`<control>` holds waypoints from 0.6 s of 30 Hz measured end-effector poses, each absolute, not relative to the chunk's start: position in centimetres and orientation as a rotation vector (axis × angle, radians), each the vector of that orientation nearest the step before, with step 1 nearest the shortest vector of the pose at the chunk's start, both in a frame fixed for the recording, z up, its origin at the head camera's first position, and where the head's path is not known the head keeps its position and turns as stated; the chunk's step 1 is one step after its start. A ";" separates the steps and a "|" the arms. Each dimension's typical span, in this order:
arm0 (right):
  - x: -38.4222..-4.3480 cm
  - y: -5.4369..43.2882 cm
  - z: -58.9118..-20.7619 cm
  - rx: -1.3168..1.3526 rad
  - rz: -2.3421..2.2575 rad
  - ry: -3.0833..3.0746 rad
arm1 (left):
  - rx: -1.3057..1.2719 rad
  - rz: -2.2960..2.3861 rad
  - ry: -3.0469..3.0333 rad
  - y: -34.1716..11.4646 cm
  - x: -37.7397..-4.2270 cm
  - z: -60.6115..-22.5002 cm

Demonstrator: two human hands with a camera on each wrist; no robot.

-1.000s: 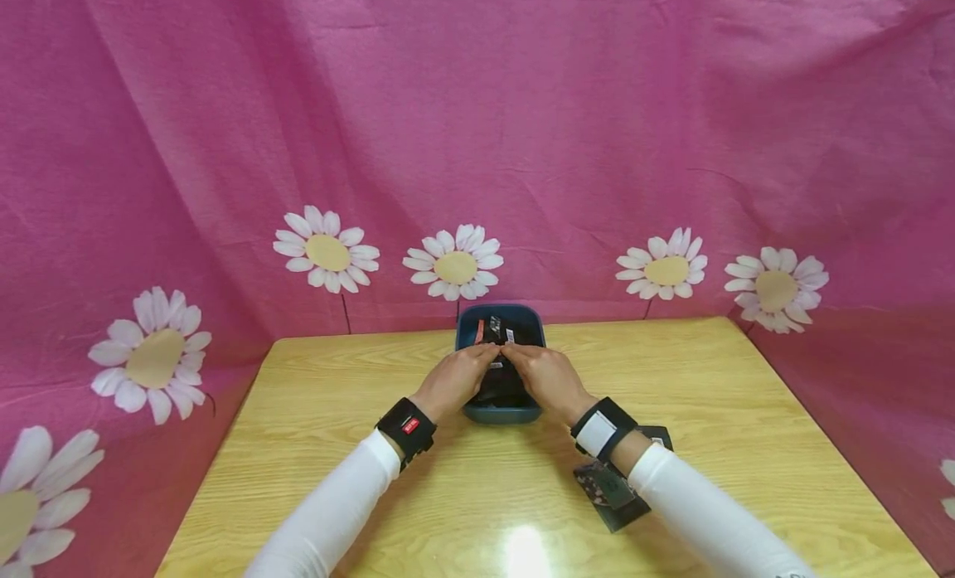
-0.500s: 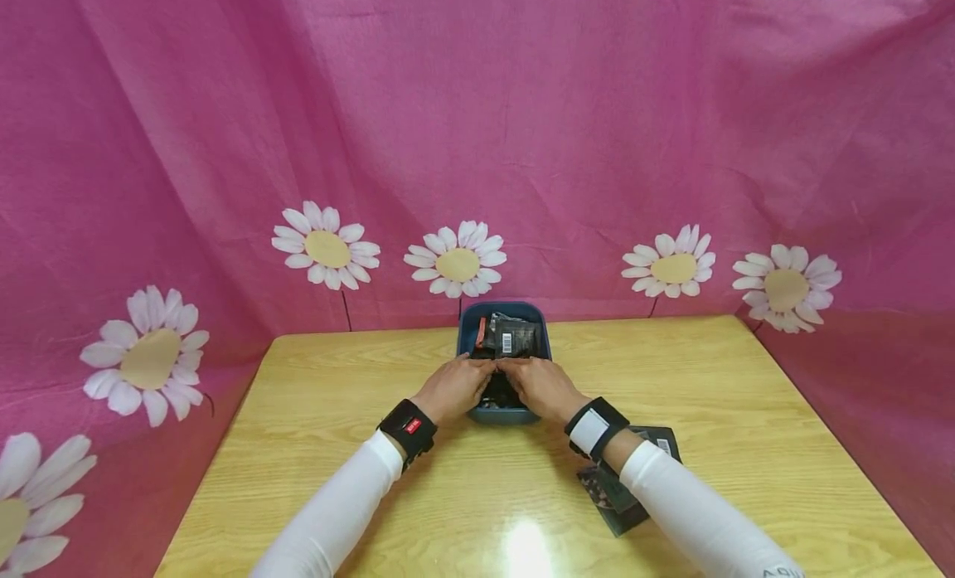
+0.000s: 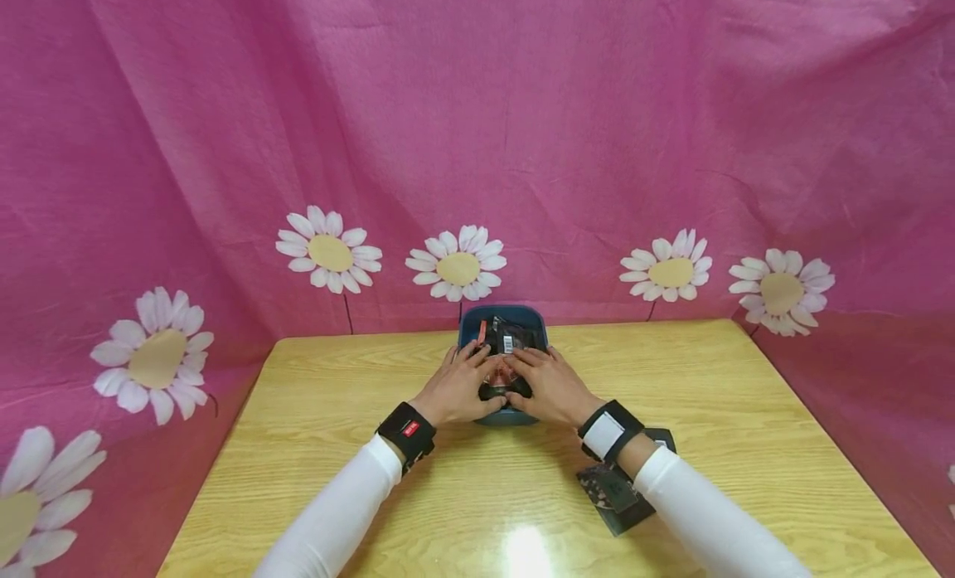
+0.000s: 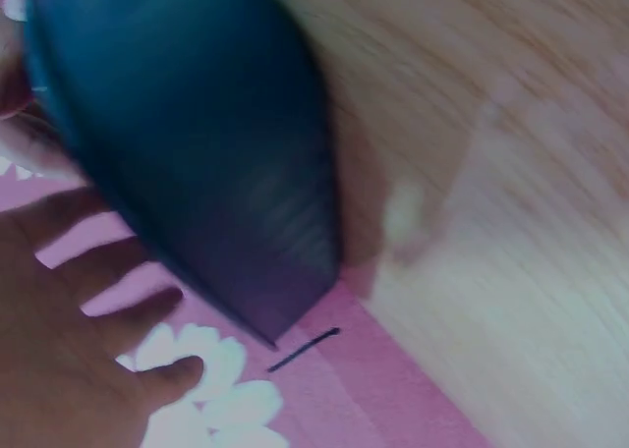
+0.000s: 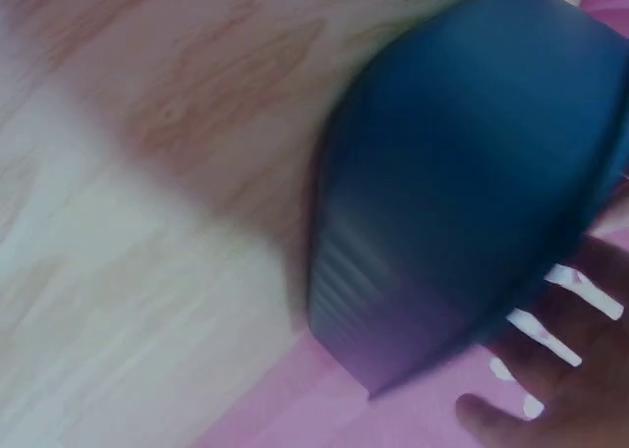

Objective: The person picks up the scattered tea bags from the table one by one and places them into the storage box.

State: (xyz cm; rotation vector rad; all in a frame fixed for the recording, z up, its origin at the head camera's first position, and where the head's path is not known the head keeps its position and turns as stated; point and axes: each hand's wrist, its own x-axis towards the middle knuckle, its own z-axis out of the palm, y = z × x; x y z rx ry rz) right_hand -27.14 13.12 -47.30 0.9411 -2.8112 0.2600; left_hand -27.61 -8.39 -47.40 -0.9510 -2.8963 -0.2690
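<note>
A dark blue plastic bin [image 3: 510,418] stands at the back of the table, holding several dark packets. One black packet [image 3: 522,336] with a white barcode label lies toward its far end, beside a small red strip [image 3: 482,332]. Between my hands shows a reddish, dark-edged packet [image 3: 498,377]. My left hand [image 3: 457,389] is spread over the bin's left side, and my right hand [image 3: 554,387] mirrors it on the right, thumbs close together near the front rim. Both wrist views show spread fingers [image 4: 128,315] along the rim above the bin's ribbed outer wall [image 5: 442,153].
Dark flat packets [image 3: 615,499] lie on the wooden table [image 3: 328,445], partly under my right forearm. A pink cloth [image 3: 567,147] printed with white daisies hangs behind the table and along its sides.
My hands, earlier bunched fingertip to fingertip over the bin, have spread apart with fingers fanned out. A reddish packet now shows between them; the barcoded packet came into clearer view.
</note>
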 end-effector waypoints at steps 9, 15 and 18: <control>-22.9 17.8 -44.2 0.845 0.246 -2.792 | -1.001 -0.251 -2.849 -5.6 -24.6 -44.8; -19.3 21.6 -43.4 0.794 0.177 -2.777 | -1.168 -0.294 -2.799 -2.5 -21.6 -44.1; -17.5 23.7 -43.4 0.747 0.162 -2.793 | -1.248 -0.292 -2.781 -0.8 -20.4 -44.2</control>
